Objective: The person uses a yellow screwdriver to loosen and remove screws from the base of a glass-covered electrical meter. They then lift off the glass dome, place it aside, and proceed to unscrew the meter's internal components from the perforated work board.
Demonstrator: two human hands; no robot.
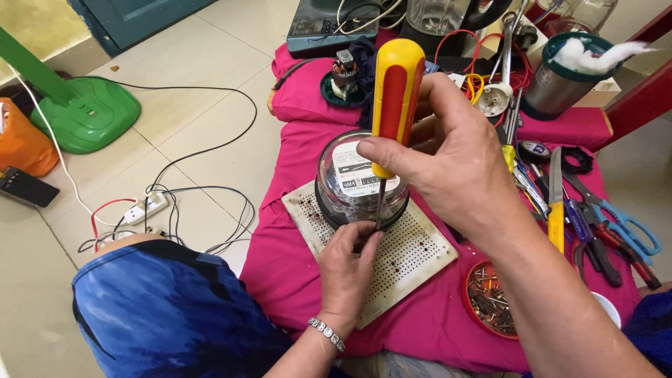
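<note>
A round meter with a clear glass dome [353,175] and a black base stands on a white perforated board [413,255] on a pink cloth. My right hand [455,157] grips a screwdriver with a yellow and red handle [397,91], held upright, its thin shaft running down the near side of the dome. My left hand [348,269] rests on the board at the meter's near edge, fingers pinched around the shaft's tip.
On the pink cloth [294,266], right of the board: a red lid of screws [490,297], a yellow knife [555,203], scissors [623,224] and pliers. A small motor [344,73] and metal jar [560,80] sit behind. Cables [175,203] and a green stand [87,115] lie left on the floor.
</note>
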